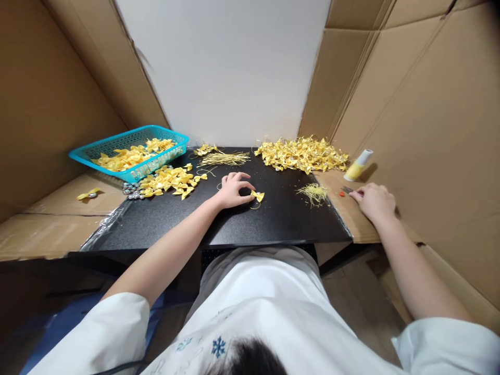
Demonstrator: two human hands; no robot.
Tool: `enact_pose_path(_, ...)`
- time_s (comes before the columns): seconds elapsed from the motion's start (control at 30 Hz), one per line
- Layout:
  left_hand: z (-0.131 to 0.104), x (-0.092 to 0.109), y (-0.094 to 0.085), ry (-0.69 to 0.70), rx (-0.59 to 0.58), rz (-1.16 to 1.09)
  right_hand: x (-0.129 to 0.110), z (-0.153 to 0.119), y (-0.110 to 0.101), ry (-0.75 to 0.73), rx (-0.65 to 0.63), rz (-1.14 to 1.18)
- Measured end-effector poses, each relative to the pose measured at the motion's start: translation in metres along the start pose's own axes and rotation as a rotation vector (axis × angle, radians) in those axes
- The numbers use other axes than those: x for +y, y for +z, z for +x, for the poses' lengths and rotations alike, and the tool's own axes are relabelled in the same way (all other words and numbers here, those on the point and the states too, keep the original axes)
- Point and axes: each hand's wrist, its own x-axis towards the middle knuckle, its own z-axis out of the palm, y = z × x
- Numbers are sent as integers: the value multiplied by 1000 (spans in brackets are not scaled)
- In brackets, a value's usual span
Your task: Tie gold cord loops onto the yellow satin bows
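Near the middle of the black table (281,221), my left hand (235,190) pinches a small yellow bow (258,196) between thumb and forefinger; a thin gold cord loops below it. My right hand (376,202) rests on the cardboard at the right, its fingers closed round the handle of small scissors (347,190). The blades point left, beside a small red piece (342,194). A loose pile of thin yellow trimmings (313,194) lies on the table between my hands, nearer the right one.
A teal basket (148,170) of yellow bows stands back left, with more bows (167,179) and silvery beads (133,190) before it. Gold ties (224,158) and a big heap of bows (300,154) lie at the back. A yellow thread spool (357,166) stands right, by cardboard walls.
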Motion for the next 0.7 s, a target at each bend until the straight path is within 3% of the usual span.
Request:
enact_pose_path(0.1, 2, 1, 1, 35, 17, -31, -22, -5, -16, -10, 72, 81)
enact_pose_path(0.17, 4, 3, 1, 17, 64, -69, -55, -12, -31, -120, 141, 269)
enact_pose_path(0.23, 6, 5, 3, -55, 147, -172, -102, -23, -41, -294, 102, 560)
enact_pose_path(0.37, 9, 12, 10, -284, 360, -699, -201, -39, -37, -462, -462, 969)
enact_pose_path(0.4, 9, 13, 12, -313, 391, -846, -221, -40, -30, -450, -556, 1061)
enact_pose_path(0.43, 10, 14, 13, -328, 409, -968, -237, -41, -23, -420, -571, 1185)
enact_pose_path(0.57, 9, 19, 17, -340, 387, -1190, -269, -42, 4, -313, -309, 1592)
enact_pose_path(0.7, 5, 24, 14, -238, 238, -1080, -264, -41, 13, -316, -235, 1607)
